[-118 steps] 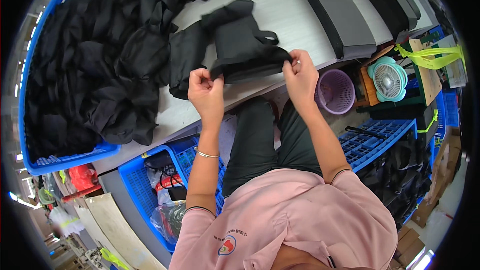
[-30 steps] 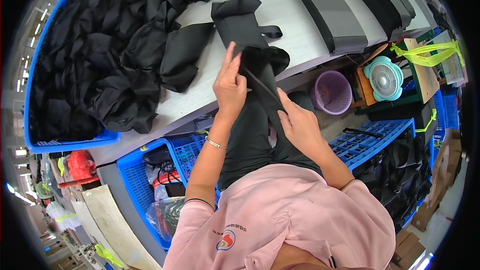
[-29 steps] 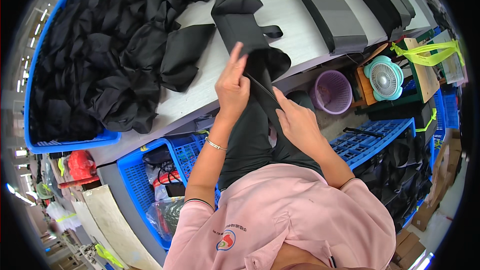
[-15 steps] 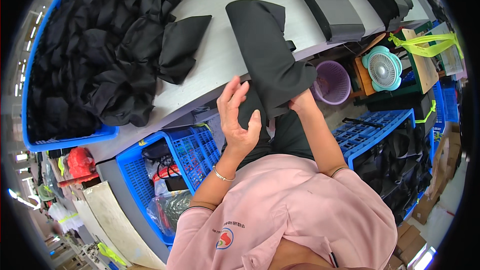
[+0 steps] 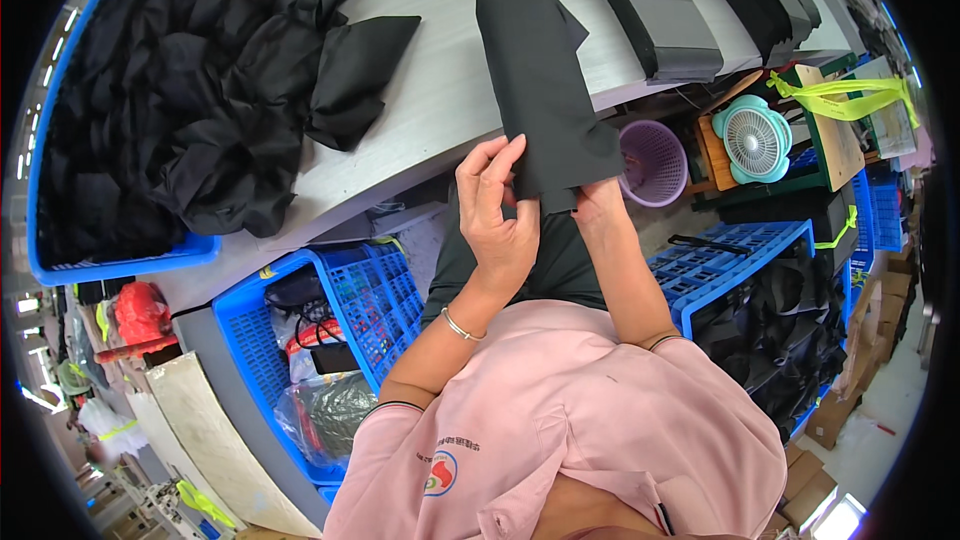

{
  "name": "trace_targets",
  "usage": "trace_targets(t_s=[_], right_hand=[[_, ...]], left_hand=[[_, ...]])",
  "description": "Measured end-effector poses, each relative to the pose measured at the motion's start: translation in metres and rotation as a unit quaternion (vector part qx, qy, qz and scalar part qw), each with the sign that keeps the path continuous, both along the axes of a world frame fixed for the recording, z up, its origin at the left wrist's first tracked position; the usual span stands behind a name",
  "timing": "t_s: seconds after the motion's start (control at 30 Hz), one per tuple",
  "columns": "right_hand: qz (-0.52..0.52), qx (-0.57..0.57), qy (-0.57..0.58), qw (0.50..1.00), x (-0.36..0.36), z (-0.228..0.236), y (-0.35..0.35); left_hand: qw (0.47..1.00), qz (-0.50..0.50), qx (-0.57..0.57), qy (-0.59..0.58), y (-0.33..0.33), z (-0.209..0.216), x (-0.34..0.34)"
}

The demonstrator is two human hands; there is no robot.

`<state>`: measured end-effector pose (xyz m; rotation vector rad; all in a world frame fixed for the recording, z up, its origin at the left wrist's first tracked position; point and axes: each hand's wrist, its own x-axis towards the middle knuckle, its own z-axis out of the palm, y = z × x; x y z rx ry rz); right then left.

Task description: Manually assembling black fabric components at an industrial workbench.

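A black fabric piece (image 5: 545, 90), smooth and sleeve-like, stretches from my lap over the front edge of the table. At its lower left edge, the thumb and fingers of my left hand (image 5: 497, 215) close on the fabric. My right hand (image 5: 600, 205) holds its lower right end, the fingers mostly hidden under or inside the cloth. To the left, a large heap of crumpled black fabric pieces (image 5: 220, 90) fills a blue crate (image 5: 130, 268) and spills over the tabletop. Neat folded stacks of black and grey fabric (image 5: 655, 15) lie at the far right.
The pale table (image 5: 440, 70) runs across in front of me. Below it stand a purple basket (image 5: 652, 165) and a teal fan (image 5: 756, 140). Blue crates flank my legs, the left crate (image 5: 245, 340) holding bags, the right crate (image 5: 735, 255) black fabric.
The left hand has moved from beside the fabric, fingers spread, to grip its lower left edge. The fabric piece has straightened and its far end has shifted slightly right and away from me.
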<state>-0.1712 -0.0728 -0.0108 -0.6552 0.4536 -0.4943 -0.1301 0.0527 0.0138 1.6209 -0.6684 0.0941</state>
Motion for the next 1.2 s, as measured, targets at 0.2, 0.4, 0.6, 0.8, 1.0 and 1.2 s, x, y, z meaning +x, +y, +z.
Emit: trace_targets(t_s=[0.2, 0.4, 0.6, 0.8, 1.0, 1.2], right_hand=[[0.028, 0.065, -0.059, 0.996, 0.001, -0.01, 0.0], [0.027, 0.074, -0.082, 0.993, 0.001, -0.019, 0.004], [0.039, 0.116, -0.097, 0.988, 0.004, -0.021, 0.006], [0.019, 0.091, -0.07, 0.993, 0.009, -0.021, 0.01], [-0.037, 0.02, 0.11, 0.993, 0.025, -0.011, 0.017], [-0.136, -0.065, 0.0, 0.989, 0.033, -0.055, 0.012]], left_hand=[[0.999, 0.009, -0.03, -0.021, 0.001, 0.004, 0.002], [0.999, -0.005, -0.035, -0.005, 0.002, 0.006, -0.003], [0.999, -0.012, -0.04, 0.006, 0.001, 0.002, -0.005], [0.999, -0.023, -0.022, -0.001, 0.002, -0.005, -0.003], [0.999, -0.034, -0.017, 0.006, 0.007, -0.014, 0.001], [1.0, -0.006, 0.005, -0.029, 0.01, -0.044, 0.02]])
